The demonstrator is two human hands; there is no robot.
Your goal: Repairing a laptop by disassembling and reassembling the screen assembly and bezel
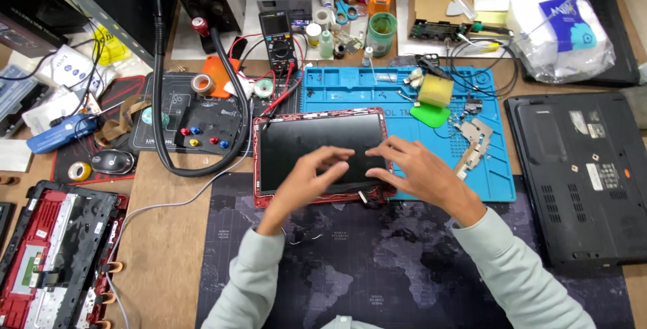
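Cluttered workbench (168,234), both hands on red-framed screen (317,143)

Red-framed laptop screen (317,147) flat (glass up), mid-bench.

We are seeing a dark laptop screen (317,150) in a red frame lying at the centre, a multimeter's grey display (275,25) standing behind it, a clear plastic bag (563,29) holding a blue-and-white packet at top right, and white labels (594,175) sitting on the black laptop base at right.

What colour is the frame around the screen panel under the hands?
Red, around the dark screen panel; head view.
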